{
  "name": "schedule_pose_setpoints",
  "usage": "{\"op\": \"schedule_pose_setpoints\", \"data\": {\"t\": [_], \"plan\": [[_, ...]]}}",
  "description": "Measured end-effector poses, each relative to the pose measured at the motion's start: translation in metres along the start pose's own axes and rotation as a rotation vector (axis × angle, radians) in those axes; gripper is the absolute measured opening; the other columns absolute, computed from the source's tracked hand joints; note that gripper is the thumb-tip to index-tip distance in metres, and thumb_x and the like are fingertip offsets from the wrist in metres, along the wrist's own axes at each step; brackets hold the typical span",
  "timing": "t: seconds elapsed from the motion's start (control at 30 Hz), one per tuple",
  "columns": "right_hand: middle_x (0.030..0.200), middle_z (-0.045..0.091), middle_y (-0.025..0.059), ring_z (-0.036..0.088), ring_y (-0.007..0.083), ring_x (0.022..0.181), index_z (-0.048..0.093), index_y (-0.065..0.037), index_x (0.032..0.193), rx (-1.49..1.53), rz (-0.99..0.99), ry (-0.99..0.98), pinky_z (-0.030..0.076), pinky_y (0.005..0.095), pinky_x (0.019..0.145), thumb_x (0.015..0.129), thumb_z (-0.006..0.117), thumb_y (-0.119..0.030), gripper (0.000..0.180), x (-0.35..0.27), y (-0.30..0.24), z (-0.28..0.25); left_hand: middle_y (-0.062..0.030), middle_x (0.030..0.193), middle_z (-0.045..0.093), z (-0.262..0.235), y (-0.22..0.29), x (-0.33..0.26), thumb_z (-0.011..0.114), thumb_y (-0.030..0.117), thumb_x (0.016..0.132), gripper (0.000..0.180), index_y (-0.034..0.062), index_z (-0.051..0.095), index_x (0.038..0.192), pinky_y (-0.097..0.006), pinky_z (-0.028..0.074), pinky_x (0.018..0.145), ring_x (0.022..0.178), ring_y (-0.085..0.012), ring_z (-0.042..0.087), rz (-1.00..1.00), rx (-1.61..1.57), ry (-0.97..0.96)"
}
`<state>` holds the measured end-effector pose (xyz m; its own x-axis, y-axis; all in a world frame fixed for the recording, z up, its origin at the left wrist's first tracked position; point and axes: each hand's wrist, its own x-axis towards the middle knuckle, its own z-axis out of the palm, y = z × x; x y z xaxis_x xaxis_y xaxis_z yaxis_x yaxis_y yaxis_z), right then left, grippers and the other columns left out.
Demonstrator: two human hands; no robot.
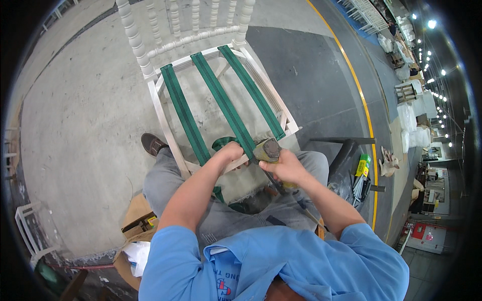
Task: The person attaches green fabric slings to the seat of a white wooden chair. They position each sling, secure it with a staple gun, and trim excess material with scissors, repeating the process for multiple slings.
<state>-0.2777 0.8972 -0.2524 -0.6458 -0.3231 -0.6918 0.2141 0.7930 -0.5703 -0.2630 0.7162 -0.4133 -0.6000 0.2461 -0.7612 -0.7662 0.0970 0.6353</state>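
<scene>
A white wooden chair frame (164, 111) with turned spindles in its back stands in front of me. Three green webbing straps (221, 103) run from its back rail to the front rail. My left hand (232, 153) is closed at the front rail, gripping the end of the middle strap; its fingertips are partly hidden. Loose green webbing (218, 193) hangs below the rail. In my right hand (288, 168) is a worn yellow-and-grey staple gun (267, 150), its head over the front rail beside the middle strap.
An open cardboard box (138, 215) sits at my left. To my right, a dark stand (346, 155) carries a green-and-yellow packet (362, 165) and some tools. A yellow floor line (359, 85) curves past on the right. Wrapped white goods (414, 118) are stacked farther off.
</scene>
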Motion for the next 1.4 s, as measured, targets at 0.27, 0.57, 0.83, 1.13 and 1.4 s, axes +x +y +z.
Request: {"op": "schedule_pose_setpoints", "data": {"t": [0.27, 0.57, 0.83, 1.13, 1.4], "plan": [[0.074, 0.064, 0.0023, 0.058, 0.0114, 0.056, 0.067, -0.002, 0.112, 0.035, 0.014, -0.023, 0.049, 0.0307, 0.051, 0.092, 0.078, -0.026, 0.034, -0.003, -0.002, 0.012, -0.0118, 0.080, 0.077, -0.001, -0.007, 0.007, 0.064, 0.017, 0.089, 0.021, 0.0034, 0.080, 0.091, -0.043, 0.056, 0.051, 0.057, -0.0260, 0.070, 0.028, 0.010, -0.016], [0.080, 0.064, 0.0016, 0.057, 0.0106, 0.056, 0.064, -0.001, 0.112, 0.354, -0.111, 0.061, 0.046, 0.0286, 0.048, 0.095, 0.078, -0.023, 0.031, -0.041, 0.025, -0.030, -0.0144, 0.094, 0.078, -0.002, -0.011, 0.011, 0.058, 0.023, 0.097, 0.027, 0.0033, 0.075, 0.104, -0.041, 0.058, 0.062, 0.070, -0.0269, 0.073, 0.077, 0.143, 0.158], [0.080, 0.061, 0.0009, 0.056, 0.0097, 0.056, 0.063, -0.001, 0.107, 0.559, -0.306, 0.202, 0.045, 0.0265, 0.047, 0.097, 0.075, -0.019, 0.024, -0.092, 0.070, -0.079, -0.0087, 0.092, 0.076, 0.042, -0.038, -0.081, 0.065, 0.026, 0.097, 0.030, 0.0043, 0.072, 0.117, -0.030, 0.054, 0.078, 0.090, -0.0157, 0.072, 0.351, 0.174, 0.447], [0.081, 0.063, -0.0004, 0.054, 0.0076, 0.057, 0.065, -0.001, 0.109, 0.612, -0.314, 0.101, 0.045, 0.0253, 0.049, 0.097, 0.076, -0.025, 0.029, -0.095, 0.083, -0.076, -0.0084, 0.164, 0.031, 0.114, -0.063, 0.001, 0.071, 0.020, 0.097, 0.075, 0.0164, 0.033, 0.161, -0.044, 0.047, 0.099, 0.124, -0.0232, 0.054, 0.166, -0.683, 0.388], [0.082, 0.064, 0.0013, 0.055, 0.0081, 0.056, 0.063, 0.000, 0.114, 0.599, -0.329, 0.089, 0.045, 0.0256, 0.049, 0.098, 0.074, -0.023, 0.030, -0.102, 0.084, -0.076, -0.0054, 0.114, 0.072, 0.139, -0.064, -0.053, 0.068, 0.019, 0.101, 0.025, 0.0029, 0.074, 0.119, -0.029, 0.046, 0.097, 0.102, -0.0150, 0.064, 0.238, -0.224, 0.314]]}}
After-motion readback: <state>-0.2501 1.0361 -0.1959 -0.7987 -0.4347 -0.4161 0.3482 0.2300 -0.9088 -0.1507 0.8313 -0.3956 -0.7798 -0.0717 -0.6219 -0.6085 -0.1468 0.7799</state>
